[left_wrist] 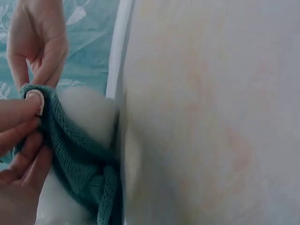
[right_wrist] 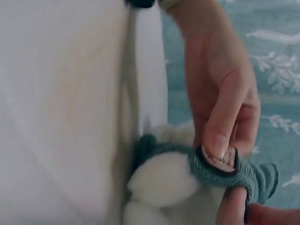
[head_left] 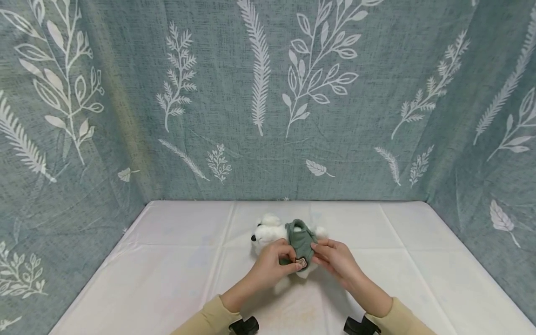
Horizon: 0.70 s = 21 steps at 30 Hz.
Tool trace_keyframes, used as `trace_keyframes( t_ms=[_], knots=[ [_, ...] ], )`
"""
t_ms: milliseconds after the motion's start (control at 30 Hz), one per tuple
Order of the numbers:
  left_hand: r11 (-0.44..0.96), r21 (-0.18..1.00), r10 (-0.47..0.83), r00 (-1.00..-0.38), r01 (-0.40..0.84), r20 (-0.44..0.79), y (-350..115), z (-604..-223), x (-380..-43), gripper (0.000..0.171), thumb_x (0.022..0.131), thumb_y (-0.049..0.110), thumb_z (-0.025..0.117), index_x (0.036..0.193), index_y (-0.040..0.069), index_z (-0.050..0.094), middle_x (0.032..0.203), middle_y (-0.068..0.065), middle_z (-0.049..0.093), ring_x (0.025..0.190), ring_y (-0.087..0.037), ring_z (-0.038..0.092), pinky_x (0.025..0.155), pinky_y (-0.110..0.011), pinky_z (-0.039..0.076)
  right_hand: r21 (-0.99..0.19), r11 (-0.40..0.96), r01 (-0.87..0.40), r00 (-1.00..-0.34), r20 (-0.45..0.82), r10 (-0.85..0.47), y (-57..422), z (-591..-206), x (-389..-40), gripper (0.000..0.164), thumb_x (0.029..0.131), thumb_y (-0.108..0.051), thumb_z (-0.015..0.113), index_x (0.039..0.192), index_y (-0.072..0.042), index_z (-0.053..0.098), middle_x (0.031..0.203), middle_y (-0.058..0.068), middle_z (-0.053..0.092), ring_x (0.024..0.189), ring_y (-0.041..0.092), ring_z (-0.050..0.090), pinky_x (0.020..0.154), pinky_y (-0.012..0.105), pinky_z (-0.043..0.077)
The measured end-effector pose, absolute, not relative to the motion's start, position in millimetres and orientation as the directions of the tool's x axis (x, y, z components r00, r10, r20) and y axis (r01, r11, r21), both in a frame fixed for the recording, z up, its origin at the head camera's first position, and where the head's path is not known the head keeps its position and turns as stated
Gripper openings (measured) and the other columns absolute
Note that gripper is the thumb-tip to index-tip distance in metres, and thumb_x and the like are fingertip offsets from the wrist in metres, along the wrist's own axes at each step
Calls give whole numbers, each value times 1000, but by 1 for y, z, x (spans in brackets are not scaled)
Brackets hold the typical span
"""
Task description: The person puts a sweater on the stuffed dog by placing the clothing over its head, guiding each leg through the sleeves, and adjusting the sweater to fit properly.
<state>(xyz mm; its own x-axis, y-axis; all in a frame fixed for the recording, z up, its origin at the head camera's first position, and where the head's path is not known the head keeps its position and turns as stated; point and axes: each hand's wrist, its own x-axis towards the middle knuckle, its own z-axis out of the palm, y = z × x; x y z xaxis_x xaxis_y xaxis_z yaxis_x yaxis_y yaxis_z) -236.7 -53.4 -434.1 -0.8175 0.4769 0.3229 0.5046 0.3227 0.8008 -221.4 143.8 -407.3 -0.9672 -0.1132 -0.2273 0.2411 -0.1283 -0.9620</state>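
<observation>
A white plush dog (head_left: 264, 233) lies on its side on the table, its dark nose to the left. Over its body is a green knitted garment (head_left: 300, 238) with a small label patch (head_left: 301, 264) near its lower edge. My left hand (head_left: 271, 264) pinches the garment at the patch, its thumb on the patch, as the right wrist view also shows. On the other side, my right hand (head_left: 336, 260) pinches the garment's edge between thumb and fingers. White plush (right_wrist: 164, 180) shows below the knit in the right wrist view.
A white cloth (head_left: 180, 270) with fold lines covers the table. Behind and at both sides hangs a blue-green curtain (head_left: 217, 93) with white leaf prints. Black wrist mounts (head_left: 244, 325) show at the lower edge, below the beige sleeves (head_left: 209, 318).
</observation>
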Motion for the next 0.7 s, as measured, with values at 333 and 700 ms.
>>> trace_keyframes(
  t_ms=[333, 700],
  knots=[
    [393, 803, 384, -873, 449, 301, -48, -430, -233, 16, 79, 19, 78, 74, 15, 63, 78, 1, 59, 68, -6, 53, 61, -18, 47, -923, 386, -8, -992, -42, -123, 164, -398, -233, 21, 89, -17, 66, 96, 3, 61, 81, 9, 70, 73, 21, 70, 70, 36, 58],
    [307, 884, 269, -923, 352, 274, -48, -411, -237, 10, 84, 15, 72, 87, 9, 64, 79, -2, 63, 70, -9, 58, 64, -20, 50, -699, 633, -332, -943, 234, -236, 154, -353, -261, 9, 88, -19, 68, 96, -14, 71, 88, 1, 72, 81, 13, 68, 71, 30, 54]
  ],
)
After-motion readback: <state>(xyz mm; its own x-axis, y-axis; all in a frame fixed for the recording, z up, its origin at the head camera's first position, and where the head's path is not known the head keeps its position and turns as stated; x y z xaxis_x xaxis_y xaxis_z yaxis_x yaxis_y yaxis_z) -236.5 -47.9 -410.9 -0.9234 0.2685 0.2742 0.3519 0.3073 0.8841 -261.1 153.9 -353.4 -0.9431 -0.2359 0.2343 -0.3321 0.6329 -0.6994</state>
